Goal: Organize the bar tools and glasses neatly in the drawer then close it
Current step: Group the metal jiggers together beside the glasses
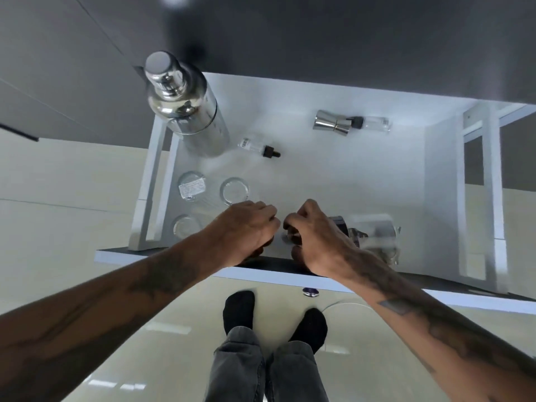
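The white drawer [441,184] stands pulled open below me. A steel cocktail shaker [185,103] stands upright in its back left corner. Three clear glasses [191,185] [235,190] [185,227] stand along the left side. One dropper bottle [258,147] lies near the shaker; another [371,123] lies at the back beside a steel jigger [333,124]. My left hand [246,227] and right hand [313,233] are close together at the front middle, fingers curled. The right fingers wrap a small clear item [285,238]. What lies under the left hand is hidden.
A blurred clear glass container with a dark part [374,232] lies at the front right, just behind my right wrist. Dark cabinet fronts [348,39] rise behind the drawer. My feet in black socks [239,309] stand on the beige floor, near a small purple object [310,292].
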`<state>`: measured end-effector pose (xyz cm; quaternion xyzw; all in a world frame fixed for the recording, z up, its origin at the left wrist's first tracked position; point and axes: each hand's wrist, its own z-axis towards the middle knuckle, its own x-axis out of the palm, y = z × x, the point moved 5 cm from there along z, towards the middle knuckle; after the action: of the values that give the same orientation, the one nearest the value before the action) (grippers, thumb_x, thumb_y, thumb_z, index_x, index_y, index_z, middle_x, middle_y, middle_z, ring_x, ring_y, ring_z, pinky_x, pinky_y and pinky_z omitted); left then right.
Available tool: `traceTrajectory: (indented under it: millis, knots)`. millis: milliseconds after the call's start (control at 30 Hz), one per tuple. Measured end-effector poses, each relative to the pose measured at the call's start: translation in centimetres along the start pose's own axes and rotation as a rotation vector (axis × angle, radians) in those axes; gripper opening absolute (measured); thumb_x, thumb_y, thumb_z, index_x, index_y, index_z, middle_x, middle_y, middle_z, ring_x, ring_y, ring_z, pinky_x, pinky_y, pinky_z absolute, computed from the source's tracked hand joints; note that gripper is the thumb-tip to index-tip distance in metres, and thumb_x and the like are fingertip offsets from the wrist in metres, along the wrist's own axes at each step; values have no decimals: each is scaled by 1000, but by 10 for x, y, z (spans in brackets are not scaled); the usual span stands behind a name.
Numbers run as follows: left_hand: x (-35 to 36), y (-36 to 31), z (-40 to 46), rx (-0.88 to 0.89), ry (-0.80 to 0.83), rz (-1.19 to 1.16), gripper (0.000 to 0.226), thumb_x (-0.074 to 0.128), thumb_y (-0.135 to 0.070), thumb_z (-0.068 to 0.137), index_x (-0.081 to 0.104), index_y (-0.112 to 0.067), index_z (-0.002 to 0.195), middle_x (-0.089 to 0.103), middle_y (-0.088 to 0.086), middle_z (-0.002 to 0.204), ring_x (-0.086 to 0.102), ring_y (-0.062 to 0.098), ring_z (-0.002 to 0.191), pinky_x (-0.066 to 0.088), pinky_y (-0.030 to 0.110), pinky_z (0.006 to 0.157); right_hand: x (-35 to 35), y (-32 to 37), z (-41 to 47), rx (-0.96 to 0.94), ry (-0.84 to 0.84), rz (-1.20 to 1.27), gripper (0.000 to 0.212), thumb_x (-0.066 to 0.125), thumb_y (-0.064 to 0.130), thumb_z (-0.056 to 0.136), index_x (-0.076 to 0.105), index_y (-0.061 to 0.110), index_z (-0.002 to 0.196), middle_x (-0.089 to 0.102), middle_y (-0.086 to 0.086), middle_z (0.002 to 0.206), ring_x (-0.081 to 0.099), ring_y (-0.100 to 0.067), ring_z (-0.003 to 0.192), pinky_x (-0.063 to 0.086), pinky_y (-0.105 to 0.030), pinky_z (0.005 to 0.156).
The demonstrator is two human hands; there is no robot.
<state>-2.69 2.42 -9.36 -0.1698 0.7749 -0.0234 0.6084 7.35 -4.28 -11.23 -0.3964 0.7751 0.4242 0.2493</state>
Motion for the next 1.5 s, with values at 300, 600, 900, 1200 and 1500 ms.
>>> traceTrajectory:
  millis: [300, 600, 900, 1200, 1500]
  knots:
    - [13, 1, 9, -1, 217, 48, 4, 62, -14, 91, 61, -14, 95, 48, -1, 85, 53, 18, 85, 37, 29, 70, 10, -3, 8, -20, 229, -16, 48, 65, 7, 86, 56, 19, 131, 44, -4, 117, 48, -19, 91, 38, -21, 72]
    - [-8, -1, 11, -58, 361, 31, 21, 67, -22, 82, 64, -17, 102, 53, -2, 96, 50, 16, 94, 35, 26, 75, -3, -2, 3, 67, 348, -12, 59, 58, 4, 87, 45, 21, 143, 43, -4, 131, 53, -25, 116, 43, -27, 81]
    - [-62, 29, 122, -113, -244, -12, 32, 58, -17, 87, 63, -8, 117, 62, 9, 116, 59, 27, 105, 50, 37, 77, -126, -131, 47, 369, -474, -4, 42, 59, 17, 86, 59, 12, 128, 48, -13, 132, 54, -30, 115, 45, -34, 93]
    - [2, 46, 221, -209, -181, 269, 32, 59, -4, 84, 55, -2, 116, 61, 18, 114, 54, 36, 107, 39, 42, 79, -105, -173, 92, 234, -437, -288, 54, 55, 5, 84, 47, 19, 136, 43, -7, 140, 41, -31, 124, 39, -40, 94]
    - [-34, 58, 132, -465, -268, -682, 23, 45, -39, 96, 57, -27, 112, 64, 14, 96, 67, 34, 79, 59, 38, 59, -78, -181, -47, 779, -24, 312, 27, 62, 20, 92, 64, 2, 112, 69, -19, 106, 69, -32, 96, 56, -41, 89]
